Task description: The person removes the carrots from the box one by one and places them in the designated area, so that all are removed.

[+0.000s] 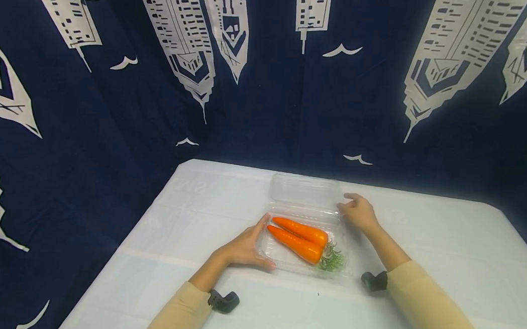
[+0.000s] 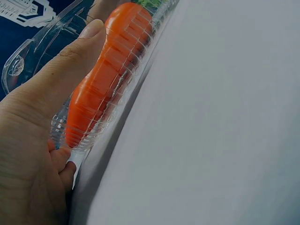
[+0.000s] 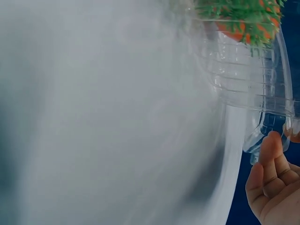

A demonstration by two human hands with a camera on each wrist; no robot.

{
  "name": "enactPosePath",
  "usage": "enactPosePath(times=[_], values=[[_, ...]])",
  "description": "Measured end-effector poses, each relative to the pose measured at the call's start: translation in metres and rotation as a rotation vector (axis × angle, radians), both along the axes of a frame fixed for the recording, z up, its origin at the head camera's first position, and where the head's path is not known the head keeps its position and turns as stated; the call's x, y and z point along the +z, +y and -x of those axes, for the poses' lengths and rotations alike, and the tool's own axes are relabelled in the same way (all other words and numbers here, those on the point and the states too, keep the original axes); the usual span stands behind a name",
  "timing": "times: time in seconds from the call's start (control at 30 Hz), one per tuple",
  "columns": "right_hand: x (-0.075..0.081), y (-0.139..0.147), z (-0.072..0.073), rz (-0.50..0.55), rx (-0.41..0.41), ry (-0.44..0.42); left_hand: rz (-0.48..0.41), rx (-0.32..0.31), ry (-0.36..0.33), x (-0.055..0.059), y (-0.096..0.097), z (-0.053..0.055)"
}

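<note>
A clear plastic clamshell container (image 1: 284,263) sits on the white table with its lid (image 1: 304,191) swung open at the back. Two orange carrots (image 1: 299,244) lie inside side by side, with green tops (image 1: 331,259) at the right end. My left hand (image 1: 246,246) grips the container's left end, thumb along the front wall and fingers round the far side. Beside the lid's right edge is my right hand (image 1: 359,213), its curled fingers (image 3: 269,150) and thumb at the clear plastic. The thumb is partly seen through the plastic in the right wrist view.
The white cloth-covered table (image 1: 189,195) ends at a back edge just behind the lid. A dark blue curtain (image 1: 266,114) with pale building prints hangs behind it and along the left. Dark wrist devices (image 1: 224,302) are worn on both forearms.
</note>
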State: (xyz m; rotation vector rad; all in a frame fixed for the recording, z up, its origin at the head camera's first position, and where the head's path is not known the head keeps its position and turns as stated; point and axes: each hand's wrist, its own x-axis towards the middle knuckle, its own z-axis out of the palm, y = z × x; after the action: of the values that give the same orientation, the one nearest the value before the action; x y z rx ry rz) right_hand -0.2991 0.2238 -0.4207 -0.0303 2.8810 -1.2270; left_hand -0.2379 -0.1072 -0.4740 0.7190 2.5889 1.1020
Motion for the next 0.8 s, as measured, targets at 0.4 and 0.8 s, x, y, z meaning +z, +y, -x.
enactPosePath(times=[0.4, 0.8], values=[[-0.005, 0.0, -0.002, 0.024, -0.021, -0.023, -0.004, 0.0, -0.007, 0.003, 0.0, -0.001], [0.004, 0.001, -0.015, 0.036, -0.092, 0.04, -0.001, 0.0, -0.005, 0.002, 0.0, -0.001]])
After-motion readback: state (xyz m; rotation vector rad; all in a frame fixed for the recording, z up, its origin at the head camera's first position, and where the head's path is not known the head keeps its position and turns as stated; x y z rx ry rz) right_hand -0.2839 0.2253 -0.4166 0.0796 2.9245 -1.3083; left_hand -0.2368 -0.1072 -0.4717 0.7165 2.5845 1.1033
